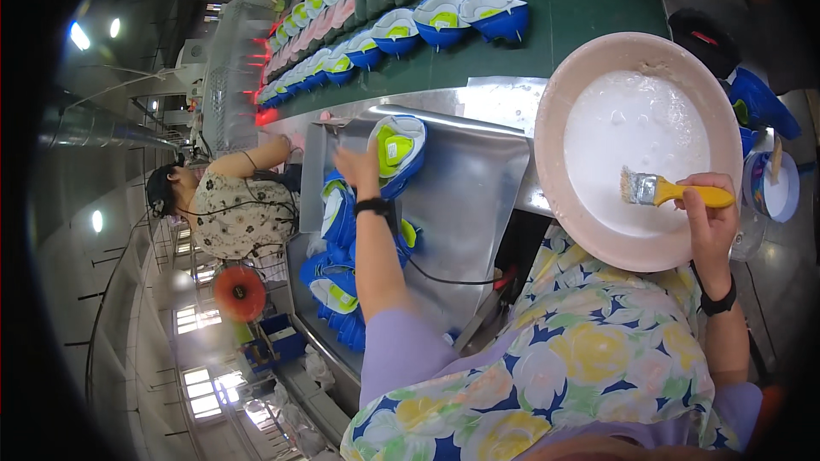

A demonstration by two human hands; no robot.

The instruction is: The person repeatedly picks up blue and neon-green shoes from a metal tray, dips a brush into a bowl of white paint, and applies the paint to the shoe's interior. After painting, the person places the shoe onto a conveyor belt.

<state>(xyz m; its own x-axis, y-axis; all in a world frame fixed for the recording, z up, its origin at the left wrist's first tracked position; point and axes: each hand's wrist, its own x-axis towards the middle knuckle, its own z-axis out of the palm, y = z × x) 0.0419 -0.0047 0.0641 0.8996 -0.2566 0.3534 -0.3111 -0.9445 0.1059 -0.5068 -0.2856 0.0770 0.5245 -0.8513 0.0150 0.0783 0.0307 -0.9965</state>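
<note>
White liquid [628,124] may be dripped if the paintbrush [664,191], finger-clamped in the right hand [715,220], is swung leftward; finger closure in the left hand [357,170] cannot be told.

I am counting one left hand [355,167] and one right hand [711,212], two black wristbands [372,206], one brush [654,189], one basin [553,132], one orange fan [239,293] and one blue upper [398,152] by my left hand. I am also seeing two rows of green-lined uppers [442,22]; their far ends are blurring beyond counting.
</note>
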